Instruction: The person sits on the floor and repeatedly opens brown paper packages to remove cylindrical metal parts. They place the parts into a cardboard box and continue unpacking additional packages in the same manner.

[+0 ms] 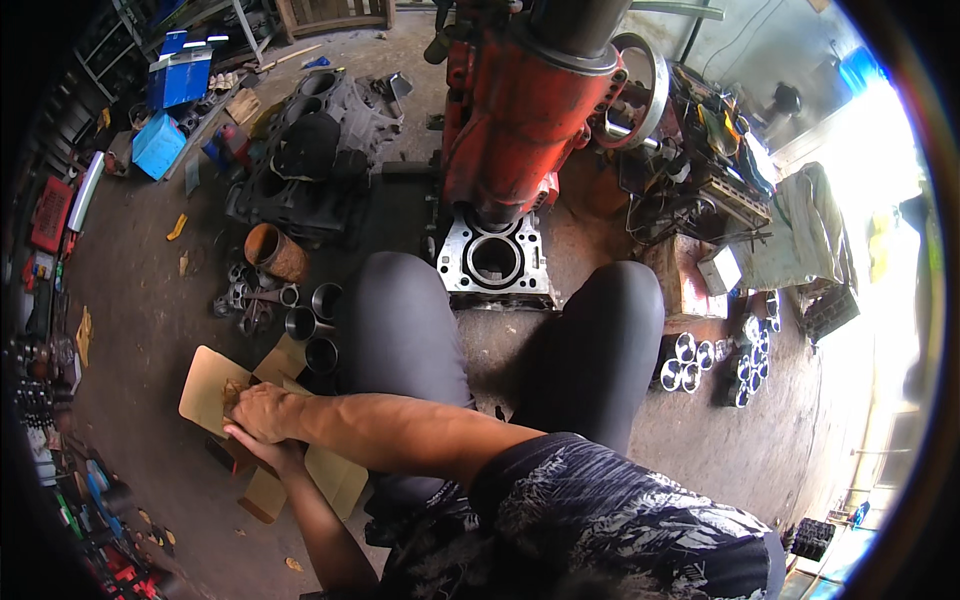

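Note:
My right hand [264, 412] reaches across my body to the left, above an open cardboard box [210, 385] on the floor. Its fingers are curled round something, with a brown crumpled bit [232, 392] showing at the fingertips. Close below it is my left hand [262, 448], palm turned up and touching the right. The left fingers are partly bent and half hidden, seemingly closed on the same thing, whose kind I cannot make out. The box's flaps stand spread out around both hands; its inside is mostly hidden.
Between my knees lies an engine block [495, 262], its bore under a red boring machine [515, 115]. Cylinder sleeves [300, 322], connecting rods [250, 300] and a rusty cylinder [277, 252] stand by my left knee. Pistons [682, 362] sit right; another block [300, 150] is far left.

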Motion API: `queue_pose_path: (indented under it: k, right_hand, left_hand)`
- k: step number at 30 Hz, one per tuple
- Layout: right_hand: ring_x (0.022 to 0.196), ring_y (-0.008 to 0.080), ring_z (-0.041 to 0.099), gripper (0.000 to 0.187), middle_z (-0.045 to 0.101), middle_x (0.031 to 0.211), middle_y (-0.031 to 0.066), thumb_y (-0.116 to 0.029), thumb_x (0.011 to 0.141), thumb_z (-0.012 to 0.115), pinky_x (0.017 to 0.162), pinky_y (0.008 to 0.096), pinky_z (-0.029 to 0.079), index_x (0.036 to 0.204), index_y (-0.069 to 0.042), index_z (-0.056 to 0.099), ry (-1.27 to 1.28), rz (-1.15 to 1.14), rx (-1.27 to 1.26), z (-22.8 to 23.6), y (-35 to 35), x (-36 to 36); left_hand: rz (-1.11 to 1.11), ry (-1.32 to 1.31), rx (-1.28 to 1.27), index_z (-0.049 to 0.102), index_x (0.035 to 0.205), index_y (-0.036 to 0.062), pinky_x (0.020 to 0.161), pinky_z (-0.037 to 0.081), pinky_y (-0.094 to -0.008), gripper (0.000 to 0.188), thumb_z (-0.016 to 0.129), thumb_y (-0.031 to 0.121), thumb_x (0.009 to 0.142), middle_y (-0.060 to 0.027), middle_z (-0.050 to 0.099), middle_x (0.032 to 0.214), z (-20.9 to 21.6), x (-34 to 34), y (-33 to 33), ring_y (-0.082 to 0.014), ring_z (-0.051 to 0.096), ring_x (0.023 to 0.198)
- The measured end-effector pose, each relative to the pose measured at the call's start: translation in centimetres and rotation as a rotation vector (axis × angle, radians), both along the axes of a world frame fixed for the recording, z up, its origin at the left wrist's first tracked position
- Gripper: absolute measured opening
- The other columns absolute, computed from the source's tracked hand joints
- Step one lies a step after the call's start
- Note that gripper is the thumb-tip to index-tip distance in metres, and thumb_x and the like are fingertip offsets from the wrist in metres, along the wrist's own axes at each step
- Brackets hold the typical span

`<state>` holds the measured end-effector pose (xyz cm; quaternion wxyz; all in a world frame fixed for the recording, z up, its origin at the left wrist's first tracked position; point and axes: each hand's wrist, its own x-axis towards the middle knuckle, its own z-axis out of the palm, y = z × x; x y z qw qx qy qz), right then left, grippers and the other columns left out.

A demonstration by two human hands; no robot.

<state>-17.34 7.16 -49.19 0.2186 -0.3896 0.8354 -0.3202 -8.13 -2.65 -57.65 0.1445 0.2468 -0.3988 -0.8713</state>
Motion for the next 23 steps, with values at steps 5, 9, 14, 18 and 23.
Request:
queue_pose_path:
  k: [5, 9, 14, 18, 23]
  right_hand:
    - [0.107, 0.0343, 0.068, 0.035, 0.070, 0.109, 0.0195, -0.024, 0.082, 0.065, 0.094, 0.0424, 0.054, 0.111, -0.005, 0.069, 0.014, 0.113, -0.032, -0.9, 0.4, -0.1]
    - [0.109, 0.0350, 0.067, 0.036, 0.070, 0.108, 0.0197, -0.024, 0.082, 0.064, 0.096, 0.0431, 0.053, 0.111, -0.005, 0.068, 0.013, 0.187, -0.103, -0.8, 0.8, -1.0]
    - [0.095, 0.0312, 0.071, 0.031, 0.071, 0.099, 0.0157, -0.025, 0.079, 0.066, 0.086, 0.0440, 0.055, 0.103, -0.007, 0.071, 0.169, -0.067, -0.146, -1.6, 0.6, -0.6]
    - [0.110, 0.0284, 0.067, 0.036, 0.070, 0.107, 0.0166, -0.025, 0.077, 0.067, 0.098, 0.0365, 0.051, 0.105, -0.003, 0.068, 0.125, -0.072, -0.080, -2.3, -0.2, -1.2]
    - [0.110, 0.0274, 0.067, 0.038, 0.070, 0.109, 0.0149, -0.026, 0.077, 0.068, 0.100, 0.0354, 0.050, 0.108, -0.004, 0.068, 0.079, -0.106, 0.074, -1.6, 0.0, -1.3]
  left_hand:
    - [-0.008, -0.055, -0.082, 0.047, 0.139, -0.0019, 0.107, 0.042, -0.0435, 0.069, 0.041, 0.057, 0.103, -0.0174, 0.055, 0.136, 3.0, -0.5, 0.1, -0.0303, 0.054, 0.126]
    - [0.247, -0.342, -0.408, 0.055, 0.127, -0.0051, 0.094, 0.050, -0.0449, 0.051, 0.046, 0.039, 0.103, -0.0171, 0.061, 0.124, 1.3, 0.5, -4.8, -0.0292, 0.062, 0.112]
    - [0.322, -0.711, -0.985, 0.059, 0.124, -0.0075, 0.082, 0.055, -0.0464, 0.043, 0.050, 0.025, 0.097, -0.0222, 0.068, 0.115, -0.6, 2.2, -10.0, -0.0373, 0.069, 0.095]
    - [0.196, -1.015, -1.531, 0.052, 0.137, -0.0005, 0.092, 0.052, -0.0506, 0.050, 0.055, 0.021, 0.091, -0.0283, 0.064, 0.123, -1.1, 2.6, -11.9, -0.0455, 0.065, 0.106]
    - [0.060, -1.198, -1.514, 0.030, 0.155, 0.0124, 0.103, 0.045, -0.0513, 0.075, 0.059, 0.022, 0.087, -0.0254, 0.057, 0.138, 0.3, 2.1, -13.5, -0.0434, 0.059, 0.121]
